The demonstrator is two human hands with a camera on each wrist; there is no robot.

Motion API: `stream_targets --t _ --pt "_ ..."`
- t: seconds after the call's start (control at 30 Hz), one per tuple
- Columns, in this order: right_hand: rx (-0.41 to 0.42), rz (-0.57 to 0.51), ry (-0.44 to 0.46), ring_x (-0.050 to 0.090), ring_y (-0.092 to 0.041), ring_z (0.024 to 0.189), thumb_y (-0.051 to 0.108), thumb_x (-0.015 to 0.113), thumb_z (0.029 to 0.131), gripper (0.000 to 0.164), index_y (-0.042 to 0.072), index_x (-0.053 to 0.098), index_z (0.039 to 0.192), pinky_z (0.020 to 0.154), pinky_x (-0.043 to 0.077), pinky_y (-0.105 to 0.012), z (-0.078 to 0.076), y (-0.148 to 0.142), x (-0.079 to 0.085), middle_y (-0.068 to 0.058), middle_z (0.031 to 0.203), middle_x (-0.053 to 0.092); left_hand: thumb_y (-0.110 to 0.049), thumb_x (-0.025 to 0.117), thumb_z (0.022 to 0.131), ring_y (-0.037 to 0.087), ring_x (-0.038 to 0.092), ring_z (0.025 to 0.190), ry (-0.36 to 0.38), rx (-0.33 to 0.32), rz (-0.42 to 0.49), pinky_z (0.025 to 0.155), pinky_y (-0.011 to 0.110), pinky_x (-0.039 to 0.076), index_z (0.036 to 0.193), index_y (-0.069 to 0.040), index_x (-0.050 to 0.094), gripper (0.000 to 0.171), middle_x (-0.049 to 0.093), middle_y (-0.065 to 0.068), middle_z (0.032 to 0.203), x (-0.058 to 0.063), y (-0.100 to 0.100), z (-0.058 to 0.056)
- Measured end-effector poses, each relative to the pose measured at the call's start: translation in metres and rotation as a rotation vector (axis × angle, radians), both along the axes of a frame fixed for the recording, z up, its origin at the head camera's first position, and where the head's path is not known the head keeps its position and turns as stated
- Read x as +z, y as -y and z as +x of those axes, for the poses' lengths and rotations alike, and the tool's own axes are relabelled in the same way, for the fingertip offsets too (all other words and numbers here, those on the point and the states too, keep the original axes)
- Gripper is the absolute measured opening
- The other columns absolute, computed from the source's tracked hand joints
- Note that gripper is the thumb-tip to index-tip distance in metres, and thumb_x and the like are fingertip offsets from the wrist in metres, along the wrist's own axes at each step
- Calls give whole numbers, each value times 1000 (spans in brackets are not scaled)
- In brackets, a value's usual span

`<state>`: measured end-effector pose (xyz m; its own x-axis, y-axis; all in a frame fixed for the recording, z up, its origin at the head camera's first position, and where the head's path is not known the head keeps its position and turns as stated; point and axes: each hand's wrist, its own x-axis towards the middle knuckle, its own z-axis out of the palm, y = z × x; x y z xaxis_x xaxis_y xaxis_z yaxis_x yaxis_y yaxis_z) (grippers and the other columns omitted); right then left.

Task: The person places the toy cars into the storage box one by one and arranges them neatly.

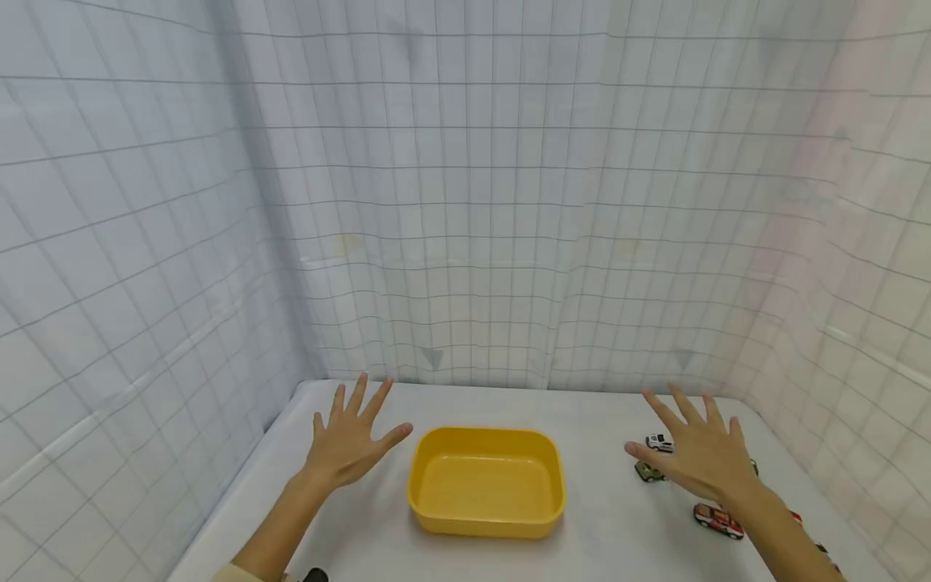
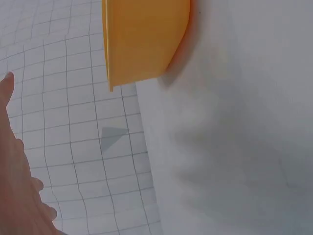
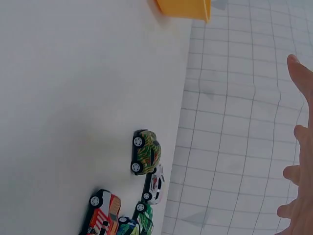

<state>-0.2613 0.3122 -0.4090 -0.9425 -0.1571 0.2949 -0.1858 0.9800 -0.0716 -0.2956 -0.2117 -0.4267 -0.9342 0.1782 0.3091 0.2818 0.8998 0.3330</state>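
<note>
Facing up, yellow bin [image 1: 487, 490], long axis crosswise

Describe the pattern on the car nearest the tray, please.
The toy car has green camouflage, clearest in the right wrist view.

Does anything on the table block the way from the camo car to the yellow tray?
Nothing visible does: only bare table lies between the camo car and the tray. The right hand is raised above the table.

A yellow tub [image 1: 486, 527] blocks the middle of the white tabletop [image 1: 600, 525], leaving bare lanes left and right; toy cars [image 1: 718, 521] obstruct the right side beneath the right hand [image 1: 700, 457]; gridded curtains [image 1: 465, 202] close off the far edge.
</note>
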Motion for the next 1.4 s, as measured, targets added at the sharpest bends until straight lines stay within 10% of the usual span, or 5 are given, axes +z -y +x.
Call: stream_targets --t 0.53,0.93,1.4 --pt "30 -171 -8 31 -64 136 63 64 94 95 20 21 167 93 29 -86 28 -56 -17 -32 161 29 -36 85 85 42 12 155 542 -247 728 120 57 27 166 -6 6 117 7 21 171 -44 -22 14" --pt "-16 -230 52 38 -65 129 55 63 98 91 9 24 165 84 36 -86 46 -91 -40 -40 153 33 -25 89 82 41 21 153 647 -284 806 119 52 28 165 -2 6 119 12 22 170 -65 -28 26" --pt "-67 -202 120 41 -65 126 54 61 100 89 -1 27 161 87 37 -84 61 -116 -62 -42 148 37 -14 87 84 44 38 145 640 -273 925 113 48 41 165 -1 11 112 8 25 169 -64 -34 30"
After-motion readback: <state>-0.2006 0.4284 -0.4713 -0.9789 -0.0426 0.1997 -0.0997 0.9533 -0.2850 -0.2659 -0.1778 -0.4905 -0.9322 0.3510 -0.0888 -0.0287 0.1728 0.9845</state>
